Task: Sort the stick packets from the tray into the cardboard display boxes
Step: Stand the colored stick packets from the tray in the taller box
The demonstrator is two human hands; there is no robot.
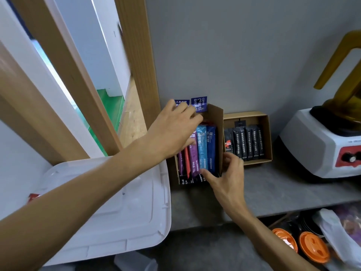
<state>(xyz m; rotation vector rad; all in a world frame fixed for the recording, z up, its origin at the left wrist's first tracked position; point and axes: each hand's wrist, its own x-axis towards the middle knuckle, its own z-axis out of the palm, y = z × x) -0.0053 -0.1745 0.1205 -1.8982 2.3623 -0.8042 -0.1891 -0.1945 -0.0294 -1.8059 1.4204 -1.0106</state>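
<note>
- Step in hand, as I judged it: seating packets (202, 147) in the box (216, 122), the coloured ones standing upright in a row inside it.
- My left hand (175, 130) reached over their tops, fingers spread and fairly straight, thumb against a purple packet. I could not tell whether it pinched one.
- My right hand (226, 173) held the box at its 5 o'clock corner, with the thumb pressed on the packets' lower ends and the fingers curled round the side wall.
- The next move, I reckoned, called for steadying the box while levelling the row, then reaching back to the tray (136, 212) at 8 o'clock of the box.
- Something red (33, 197) lay in the tray, perhaps a packet, mostly hidden by my arm.
- A second box (266, 137) lay just beside the first at 3 o'clock, holding black packets (246, 143).
- Both boxes sat on a grey counter (283, 188) against a grey wall (244, 55).
- A blender (320, 145) stood further out at 3 o'clock, a wooden frame (134, 55) rose at 10 o'clock, and orange lids (312, 249) lay below the counter at 5 o'clock.
</note>
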